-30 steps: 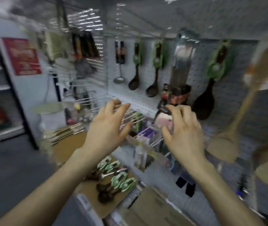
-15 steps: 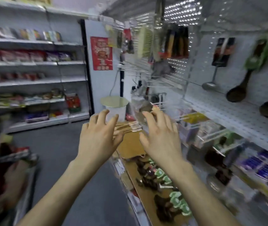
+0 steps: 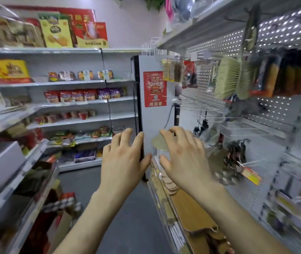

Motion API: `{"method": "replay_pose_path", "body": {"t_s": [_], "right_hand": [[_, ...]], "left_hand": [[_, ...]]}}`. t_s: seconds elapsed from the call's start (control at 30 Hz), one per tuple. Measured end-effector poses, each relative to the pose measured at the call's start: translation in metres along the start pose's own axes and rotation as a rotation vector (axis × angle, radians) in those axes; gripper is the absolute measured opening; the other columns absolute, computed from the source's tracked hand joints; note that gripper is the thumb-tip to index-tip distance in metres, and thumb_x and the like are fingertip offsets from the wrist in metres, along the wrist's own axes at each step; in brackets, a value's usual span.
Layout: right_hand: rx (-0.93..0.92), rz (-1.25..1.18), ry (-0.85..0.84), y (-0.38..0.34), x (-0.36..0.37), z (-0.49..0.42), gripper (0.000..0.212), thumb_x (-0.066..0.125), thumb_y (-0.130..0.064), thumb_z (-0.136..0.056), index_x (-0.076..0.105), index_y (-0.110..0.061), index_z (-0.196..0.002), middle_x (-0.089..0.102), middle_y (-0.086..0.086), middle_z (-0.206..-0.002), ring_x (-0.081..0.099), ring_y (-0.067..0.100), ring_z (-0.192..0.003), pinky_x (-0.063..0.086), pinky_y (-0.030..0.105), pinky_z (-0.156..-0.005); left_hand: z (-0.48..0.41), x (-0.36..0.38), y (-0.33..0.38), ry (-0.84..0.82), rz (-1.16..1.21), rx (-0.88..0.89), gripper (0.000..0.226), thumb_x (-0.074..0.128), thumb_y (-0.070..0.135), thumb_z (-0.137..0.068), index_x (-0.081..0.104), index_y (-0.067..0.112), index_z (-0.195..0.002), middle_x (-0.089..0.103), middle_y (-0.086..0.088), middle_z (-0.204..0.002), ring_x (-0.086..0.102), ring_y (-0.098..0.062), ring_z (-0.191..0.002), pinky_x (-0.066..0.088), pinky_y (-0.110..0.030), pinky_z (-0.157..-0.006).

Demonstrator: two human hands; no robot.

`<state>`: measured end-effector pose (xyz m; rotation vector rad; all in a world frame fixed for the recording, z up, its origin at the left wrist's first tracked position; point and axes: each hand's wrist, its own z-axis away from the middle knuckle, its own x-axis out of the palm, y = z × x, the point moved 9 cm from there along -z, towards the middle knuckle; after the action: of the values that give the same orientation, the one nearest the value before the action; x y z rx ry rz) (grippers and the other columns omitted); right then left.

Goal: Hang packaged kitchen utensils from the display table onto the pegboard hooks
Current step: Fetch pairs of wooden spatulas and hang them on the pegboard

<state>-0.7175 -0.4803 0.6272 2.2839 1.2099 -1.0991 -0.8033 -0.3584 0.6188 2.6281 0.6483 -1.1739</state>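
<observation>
Wooden utensils (image 3: 171, 184) lie flat in a loose stack on the brown display table (image 3: 191, 208), just beneath my right wrist. Only their rounded ends show. The handles are hidden behind my hand, so I guess their long axis runs along the tabletop, but I cannot tell which way they point.

My left hand (image 3: 125, 162) and right hand (image 3: 184, 158) are both raised and empty, with the fingers spread and slightly bent. The thumbs are near each other without touching.

The risk I see is reaching down half blind. My right hand is close to the hanging metal ladles (image 3: 232, 162) and could knock them swinging. A careless grab might push the stack off the table's aisle edge. The bare hooks (image 3: 188, 105) jutting from the pegboard (image 3: 274, 110) could snag a package or my knuckles if I lift too fast.
</observation>
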Motion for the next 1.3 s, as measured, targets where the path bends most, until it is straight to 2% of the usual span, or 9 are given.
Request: {"method": "replay_pose_path", "body": {"t_s": [0.27,0.37,0.7,0.93,1.03,1.17,1.3], "right_hand": [[-0.067,-0.087,-0.004,0.01,0.09,-0.103,0.065,0.065,-0.04,-0.097,0.04,-0.029,-0.156,0.046,0.001,-0.149,0.048,0.027,-0.135,0.045,0.045,-0.102],[-0.105,-0.146,-0.002,0.01,0.129,-0.137,0.067,0.069,-0.039,-0.096,0.043,-0.027,-0.157,0.049,0.002,-0.149,0.05,0.027,-0.134,0.048,0.045,-0.102],[-0.139,-0.204,-0.134,-0.006,0.294,-0.227,0.064,0.067,-0.034,-0.098,0.044,-0.024,-0.156,0.048,0.003,-0.147,0.05,0.028,-0.133,0.048,0.046,-0.098],[-0.035,-0.113,-0.178,-0.01,0.403,-0.296,0.065,0.065,-0.035,-0.097,0.044,-0.024,-0.157,0.046,0.005,-0.152,0.048,0.03,-0.135,0.045,0.047,-0.099],[0.055,-0.053,-0.19,0.001,0.437,-0.316,0.065,0.067,-0.032,-0.094,0.048,-0.022,-0.154,0.05,0.006,-0.146,0.052,0.031,-0.129,0.046,0.046,-0.094],[0.214,0.0,-0.21,0.041,0.477,-0.326,0.061,0.069,-0.034,-0.093,0.052,-0.022,-0.15,0.054,0.007,-0.143,0.056,0.033,-0.127,0.049,0.049,-0.092],[0.358,0.115,-0.27,0.091,0.516,-0.323,0.057,0.066,-0.038,-0.093,0.051,-0.025,-0.146,0.053,0.004,-0.141,0.056,0.03,-0.126,0.047,0.048,-0.092]], "left_hand": [[-0.078,0.067,-0.046,-0.011,-0.094,-0.054,0.063,0.061,0.056,-0.096,0.055,0.023,-0.15,0.051,-0.01,-0.154,0.051,-0.037,-0.138,0.053,-0.051,-0.096],[-0.1,0.093,-0.069,-0.013,-0.123,-0.099,0.063,0.065,0.054,-0.095,0.056,0.022,-0.149,0.054,-0.011,-0.152,0.053,-0.037,-0.136,0.054,-0.051,-0.092],[-0.162,0.223,-0.162,-0.119,-0.146,-0.174,0.063,0.067,0.051,-0.093,0.056,0.021,-0.148,0.054,-0.01,-0.148,0.054,-0.036,-0.13,0.053,-0.051,-0.089],[-0.234,0.331,-0.227,-0.186,-0.085,-0.085,0.066,0.062,0.053,-0.096,0.051,0.022,-0.152,0.051,-0.011,-0.151,0.05,-0.037,-0.134,0.051,-0.05,-0.093],[-0.27,0.374,-0.235,-0.207,-0.041,0.021,0.065,0.064,0.052,-0.095,0.052,0.021,-0.152,0.052,-0.012,-0.15,0.052,-0.038,-0.132,0.051,-0.051,-0.09],[-0.316,0.437,-0.222,-0.252,0.046,0.134,0.064,0.066,0.05,-0.096,0.053,0.02,-0.151,0.051,-0.013,-0.152,0.052,-0.039,-0.131,0.049,-0.05,-0.09],[-0.344,0.504,-0.17,-0.315,0.148,0.286,0.061,0.065,0.049,-0.097,0.055,0.021,-0.15,0.051,-0.011,-0.154,0.052,-0.037,-0.133,0.05,-0.051,-0.091]]}}
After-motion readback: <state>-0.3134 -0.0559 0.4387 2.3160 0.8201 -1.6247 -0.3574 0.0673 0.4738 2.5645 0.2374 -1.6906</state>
